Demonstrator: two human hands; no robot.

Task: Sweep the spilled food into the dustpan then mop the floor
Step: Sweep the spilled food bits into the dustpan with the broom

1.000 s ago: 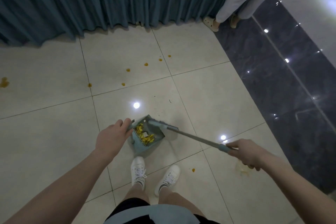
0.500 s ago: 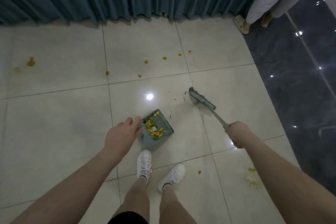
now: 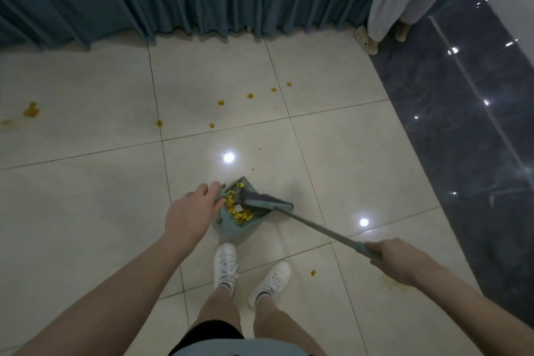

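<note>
Left hand (image 3: 193, 212) clenched on dustpan (image 3: 239, 221) rim, tilting it at shoes to catch food (image 3: 237, 211). Right hand (image 3: 396, 259) gripping broom (image 3: 267, 202), head at dustpan mouth. Drops (image 3: 221, 102) beyond dustpan, unswept.

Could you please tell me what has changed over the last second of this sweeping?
The broom head swung out across the tiles, then came back to the dustpan mouth. The left hand stayed on the dustpan, the right hand on the broom handle; the orange spots remain.
</note>
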